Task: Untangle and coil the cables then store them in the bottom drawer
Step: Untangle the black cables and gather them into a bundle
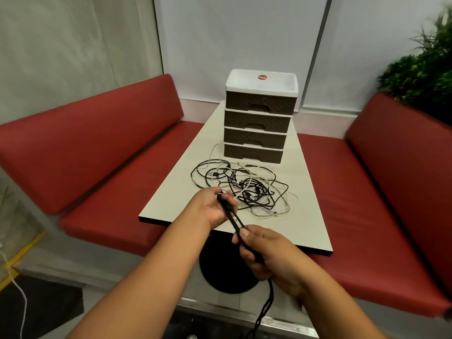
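Left hand (215,206) and right hand (264,253) both grip one black cable (232,217). Cable pile (247,189) before drawer unit (256,118) tangled. Bottom drawer (253,154) closed. Nothing coiled yet.

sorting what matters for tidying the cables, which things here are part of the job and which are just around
Part of the job:
black cable, held by left hand and right hand
cable tangle
bottom drawer, closed
table

Just around:
red benches
plant
white cord on floor
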